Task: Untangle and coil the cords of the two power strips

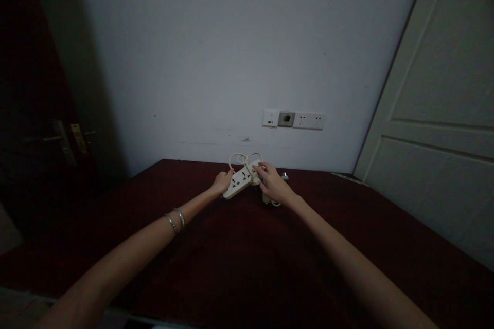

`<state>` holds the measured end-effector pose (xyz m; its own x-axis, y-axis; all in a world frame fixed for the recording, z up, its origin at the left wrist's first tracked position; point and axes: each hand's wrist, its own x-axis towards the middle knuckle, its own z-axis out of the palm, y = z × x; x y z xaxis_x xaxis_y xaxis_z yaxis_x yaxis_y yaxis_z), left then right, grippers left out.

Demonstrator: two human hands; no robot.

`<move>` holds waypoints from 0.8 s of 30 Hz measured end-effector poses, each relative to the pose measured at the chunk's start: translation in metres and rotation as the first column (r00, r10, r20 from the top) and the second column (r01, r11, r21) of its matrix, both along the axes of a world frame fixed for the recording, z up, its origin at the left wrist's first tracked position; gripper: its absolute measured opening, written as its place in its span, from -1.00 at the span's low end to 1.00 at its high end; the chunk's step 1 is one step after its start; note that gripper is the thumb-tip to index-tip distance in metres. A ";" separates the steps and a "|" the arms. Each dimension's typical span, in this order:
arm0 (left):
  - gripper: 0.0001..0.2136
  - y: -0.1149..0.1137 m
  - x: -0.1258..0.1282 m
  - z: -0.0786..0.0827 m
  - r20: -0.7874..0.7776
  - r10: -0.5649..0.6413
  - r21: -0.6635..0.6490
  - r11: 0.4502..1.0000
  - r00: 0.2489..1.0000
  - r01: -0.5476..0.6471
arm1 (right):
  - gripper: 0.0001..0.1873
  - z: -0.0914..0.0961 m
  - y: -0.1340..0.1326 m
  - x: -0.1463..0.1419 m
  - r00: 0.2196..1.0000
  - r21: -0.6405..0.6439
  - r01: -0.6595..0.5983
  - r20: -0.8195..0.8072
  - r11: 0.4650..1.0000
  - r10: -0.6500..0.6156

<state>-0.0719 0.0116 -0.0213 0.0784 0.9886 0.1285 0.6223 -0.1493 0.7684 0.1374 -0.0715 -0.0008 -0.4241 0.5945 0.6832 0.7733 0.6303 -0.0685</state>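
A white power strip (240, 182) lies tilted on the dark red table (239, 252), near the wall. My left hand (221, 183) grips its near left end, fingers curled round it. My right hand (273, 184) is closed over the strip's far right end, where the cord leaves it. The white cord (244, 157) loops up behind the strip, and a bit of cord shows under my right palm. Two bangles (175, 220) sit on my left wrist.
A row of wall sockets (294, 119) is set in the pale wall just above the table's far edge. A white panelled door (436, 113) stands at the right. A dark door with a metal handle (64, 141) is at the left.
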 end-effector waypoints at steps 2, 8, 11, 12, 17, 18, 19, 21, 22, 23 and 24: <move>-0.49 0.004 -0.001 -0.003 0.007 0.025 -0.002 1.000 1.000 -0.025 | -0.28 -0.005 0.004 0.005 0.997 -0.058 -0.032 -0.079 0.998 0.028; -0.46 0.014 -0.002 -0.012 -0.017 0.143 -0.025 0.989 0.990 -0.144 | -0.29 -0.029 0.023 0.011 0.827 -0.347 -0.138 -0.556 0.928 -0.084; -0.46 0.018 -0.004 -0.015 -0.034 0.181 -0.033 0.983 0.983 -0.182 | -0.41 -0.043 0.033 0.007 0.785 -0.407 -0.114 -0.596 0.907 -0.169; -0.47 0.020 -0.006 -0.016 -0.041 0.190 -0.034 0.981 0.981 -0.191 | -0.43 -0.048 0.035 0.005 0.772 -0.416 -0.106 -0.606 0.903 -0.189; -0.52 0.028 -0.018 -0.021 -0.108 0.240 -0.033 0.969 0.965 -0.244 | -0.45 -0.065 0.046 -0.021 0.739 -0.408 -0.047 -0.628 0.912 -0.243; -0.52 0.029 -0.020 -0.022 -0.127 0.253 -0.032 0.965 0.959 -0.259 | -0.45 -0.067 0.048 -0.028 0.735 -0.405 -0.034 -0.630 0.913 -0.252; -0.52 0.030 -0.023 -0.023 -0.148 0.266 -0.031 0.961 0.953 -0.273 | -0.45 -0.069 0.050 -0.034 0.731 -0.405 -0.023 -0.630 0.914 -0.261; -0.50 0.031 -0.027 -0.026 -0.185 0.291 -0.027 0.953 0.939 -0.301 | -0.45 -0.071 0.054 -0.046 0.725 -0.407 -0.002 -0.630 0.914 -0.279; -0.49 0.031 -0.029 -0.027 -0.202 0.301 -0.027 0.950 0.932 -0.312 | -0.46 -0.072 0.056 -0.050 0.722 -0.406 0.009 -0.629 0.914 -0.286; -0.48 0.031 -0.030 -0.028 -0.216 0.309 -0.028 0.946 0.926 -0.322 | -0.48 -0.072 0.058 -0.054 0.721 -0.402 0.018 -0.629 0.915 -0.291; -0.48 0.032 -0.033 -0.028 -0.228 0.316 -0.028 0.943 0.921 -0.331 | -0.49 -0.073 0.060 -0.056 0.722 -0.395 0.028 -0.628 0.918 -0.292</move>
